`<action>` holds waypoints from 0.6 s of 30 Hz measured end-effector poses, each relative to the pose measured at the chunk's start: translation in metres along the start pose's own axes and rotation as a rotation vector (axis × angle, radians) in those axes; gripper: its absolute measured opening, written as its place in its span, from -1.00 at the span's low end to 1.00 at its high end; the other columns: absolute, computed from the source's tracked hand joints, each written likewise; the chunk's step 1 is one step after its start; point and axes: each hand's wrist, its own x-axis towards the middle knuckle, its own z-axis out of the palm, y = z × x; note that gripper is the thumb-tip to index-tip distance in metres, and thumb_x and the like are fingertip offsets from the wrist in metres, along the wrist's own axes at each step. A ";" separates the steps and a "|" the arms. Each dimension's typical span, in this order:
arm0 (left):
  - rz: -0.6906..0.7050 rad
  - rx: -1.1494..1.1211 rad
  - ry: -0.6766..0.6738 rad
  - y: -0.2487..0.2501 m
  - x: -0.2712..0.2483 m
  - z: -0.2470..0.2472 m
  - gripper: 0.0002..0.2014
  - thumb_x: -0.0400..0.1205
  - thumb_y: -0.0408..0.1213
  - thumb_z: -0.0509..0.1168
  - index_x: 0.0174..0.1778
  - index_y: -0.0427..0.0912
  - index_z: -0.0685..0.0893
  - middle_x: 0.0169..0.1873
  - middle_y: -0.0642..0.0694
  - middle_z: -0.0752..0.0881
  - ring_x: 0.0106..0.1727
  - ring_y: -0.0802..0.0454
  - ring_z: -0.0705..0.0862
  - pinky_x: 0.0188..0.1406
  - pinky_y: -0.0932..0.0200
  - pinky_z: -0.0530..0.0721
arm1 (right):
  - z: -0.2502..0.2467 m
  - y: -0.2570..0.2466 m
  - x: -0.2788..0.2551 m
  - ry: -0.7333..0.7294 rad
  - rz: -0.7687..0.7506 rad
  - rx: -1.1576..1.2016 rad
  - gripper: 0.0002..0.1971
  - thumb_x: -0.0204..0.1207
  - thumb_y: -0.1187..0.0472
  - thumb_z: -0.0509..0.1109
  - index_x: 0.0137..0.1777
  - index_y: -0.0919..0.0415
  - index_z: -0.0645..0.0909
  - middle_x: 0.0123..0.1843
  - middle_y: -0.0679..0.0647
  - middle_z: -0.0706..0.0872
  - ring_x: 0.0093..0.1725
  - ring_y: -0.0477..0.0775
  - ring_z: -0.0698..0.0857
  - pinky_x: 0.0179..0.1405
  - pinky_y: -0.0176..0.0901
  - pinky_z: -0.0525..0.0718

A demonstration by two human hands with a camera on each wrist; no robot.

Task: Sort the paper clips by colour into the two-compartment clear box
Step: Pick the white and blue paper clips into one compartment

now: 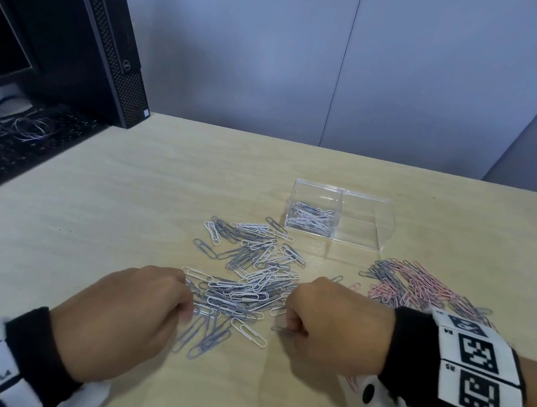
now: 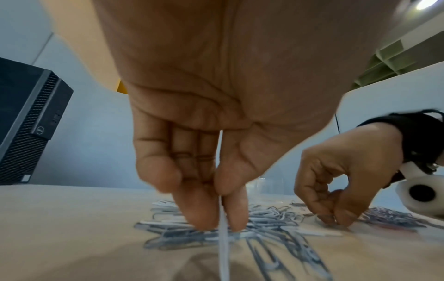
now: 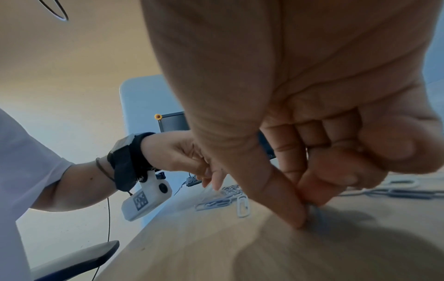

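A loose heap of grey and white paper clips [image 1: 247, 276] lies mid-table. Behind it stands the clear two-compartment box [image 1: 386, 227]; its left compartment holds grey and white clips [image 1: 313, 219], its right one shows none. A pink-and-grey clip pile [image 1: 416, 286] lies to the right. My left hand [image 1: 189, 309] is at the heap's left edge, thumb and finger pinching a white clip [image 2: 223, 233] seen edge-on. My right hand [image 1: 291, 328] is at the heap's right edge, its thumb and forefinger pinching a grey clip [image 1: 279, 329] down on the table, blurred in the right wrist view [image 3: 312, 211].
A black computer tower [image 1: 89, 41], a monitor [image 1: 1, 39], and a keyboard with tangled cables [image 1: 21, 133] fill the back left. Partition walls close the back and right. The wooden table [image 1: 111, 221] is bare left of the heap.
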 end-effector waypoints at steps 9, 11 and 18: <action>-0.051 0.138 -0.037 0.019 0.002 0.010 -0.43 0.33 0.41 -0.05 -0.09 0.05 0.54 -0.12 0.16 0.53 -0.02 0.15 0.62 -0.13 0.17 0.54 | -0.001 -0.034 0.015 0.123 -0.112 -0.026 -0.93 0.42 0.26 0.33 -0.19 0.26 0.60 -0.19 0.18 0.69 -0.16 0.23 0.68 -0.17 -0.04 0.74; -0.053 0.115 -0.017 0.020 0.002 0.013 -0.54 0.43 0.31 0.01 -0.07 0.06 0.57 -0.11 0.16 0.55 0.01 0.15 0.62 -0.13 0.18 0.50 | 0.001 -0.040 0.019 0.101 -0.132 -0.047 -0.97 0.44 0.29 0.33 -0.20 0.23 0.56 -0.20 0.19 0.63 -0.18 0.25 0.65 -0.17 -0.11 0.70; -0.050 0.009 -0.023 0.011 -0.002 0.012 -0.85 0.50 0.07 0.17 -0.13 0.15 0.56 -0.20 0.25 0.53 -0.15 0.24 0.50 -0.11 0.27 0.51 | 0.001 -0.040 0.023 0.007 -0.092 -0.019 -0.97 0.44 0.35 0.35 -0.17 0.23 0.59 -0.21 0.15 0.58 -0.18 0.23 0.63 -0.16 -0.16 0.68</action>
